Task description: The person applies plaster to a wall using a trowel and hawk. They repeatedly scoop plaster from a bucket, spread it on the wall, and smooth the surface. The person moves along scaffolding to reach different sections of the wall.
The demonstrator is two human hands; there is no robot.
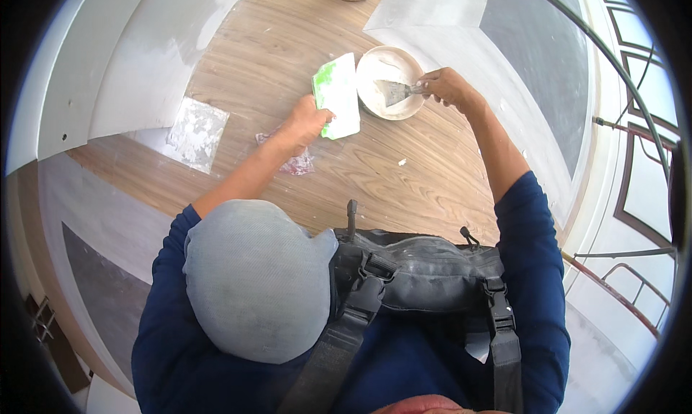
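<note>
Right hand (445, 88) curls closed around a putty knife (396, 92) with a grey metal blade, angled over white paste (380, 67) inside a round cream bowl (393, 116) on the wood-grain floor (432, 180). Left hand (305, 121) grips a flat white-and-green board (342, 100) beside the bowl, presumably keeping blade and board close together. No writing is legible.

The wood-grain floor (414, 187) bears a bowl (393, 116) and crumpled plastic (297, 164).
</note>
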